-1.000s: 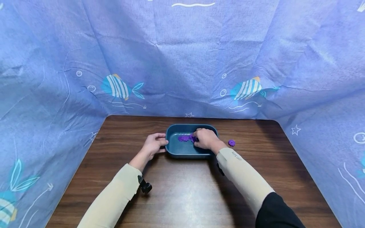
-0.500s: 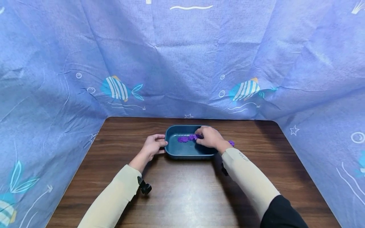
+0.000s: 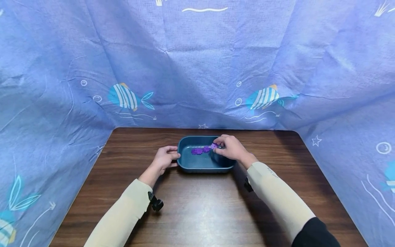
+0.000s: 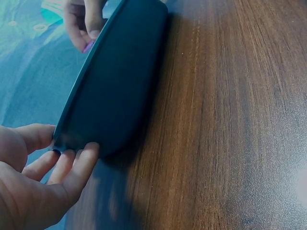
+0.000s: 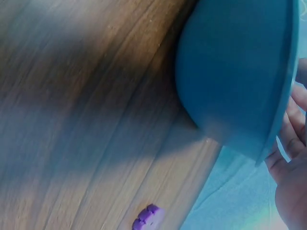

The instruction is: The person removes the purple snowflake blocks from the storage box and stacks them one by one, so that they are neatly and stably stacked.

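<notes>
A dark teal oblong bin (image 3: 192, 164) stands on the table, its low walls rounded at the corners. At its left end my left hand (image 3: 165, 158) grips the rim, thumb at the edge and the other fingers against the outer wall (image 4: 115, 91). Inside lie several small purple flower-shaped discs (image 3: 197, 151), clustered left of centre. Over the bin's right part my right hand (image 3: 232, 148) pinches one purple disc (image 3: 214, 146) between thumb and fingers. Another purple disc (image 5: 146, 219) lies on the table right of the bin; my right wrist hides it in the head view.
The dark wooden table (image 3: 197, 206) extends around the bin on all sides. Behind it and at both sides hangs a blue cloth (image 3: 197, 68) printed with fish. A black wrist camera (image 3: 156, 204) sticks out below my left wrist.
My right hand has drawn back to the right and slightly up, lifting a purple disc away from the others in the bin. My left hand keeps its place on the rim.
</notes>
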### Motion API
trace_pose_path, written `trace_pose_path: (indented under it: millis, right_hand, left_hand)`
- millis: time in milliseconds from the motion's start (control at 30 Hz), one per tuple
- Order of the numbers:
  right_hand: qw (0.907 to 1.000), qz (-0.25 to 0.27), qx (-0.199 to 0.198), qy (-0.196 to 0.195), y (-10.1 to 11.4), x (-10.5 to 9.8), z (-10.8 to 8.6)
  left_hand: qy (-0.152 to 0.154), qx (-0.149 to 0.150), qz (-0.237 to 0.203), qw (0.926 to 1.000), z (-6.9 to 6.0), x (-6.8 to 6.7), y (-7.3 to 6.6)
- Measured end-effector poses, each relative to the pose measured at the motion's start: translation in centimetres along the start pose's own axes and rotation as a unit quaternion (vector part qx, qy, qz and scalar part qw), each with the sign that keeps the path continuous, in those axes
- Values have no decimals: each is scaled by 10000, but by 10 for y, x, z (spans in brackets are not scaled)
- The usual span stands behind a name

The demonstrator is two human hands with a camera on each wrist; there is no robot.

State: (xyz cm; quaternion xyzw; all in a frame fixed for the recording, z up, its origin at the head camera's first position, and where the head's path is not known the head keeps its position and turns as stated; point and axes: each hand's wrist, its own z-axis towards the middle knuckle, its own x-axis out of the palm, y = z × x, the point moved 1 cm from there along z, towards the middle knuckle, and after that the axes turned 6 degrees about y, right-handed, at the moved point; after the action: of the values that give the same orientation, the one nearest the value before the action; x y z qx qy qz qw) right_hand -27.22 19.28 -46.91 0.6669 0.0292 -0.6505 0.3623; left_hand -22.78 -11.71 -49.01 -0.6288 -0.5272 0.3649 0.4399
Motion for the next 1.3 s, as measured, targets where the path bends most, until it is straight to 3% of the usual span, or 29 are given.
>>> trace_pose_path:
  millis: [433,767,1300]
  right_hand:
    - [9986,307,-31,-428,-16,-23,-18]
    - [9959,597,333,-591,-41,-33,-37]
    - [9932,443,681,-837,-79,-35,-70]
  left_hand:
    - [37,52,-28,10000,0,-1,2]
    - [49,43,-76,9999,1,-1,2]
    - [52,30,-64,10000,2,-2,2]
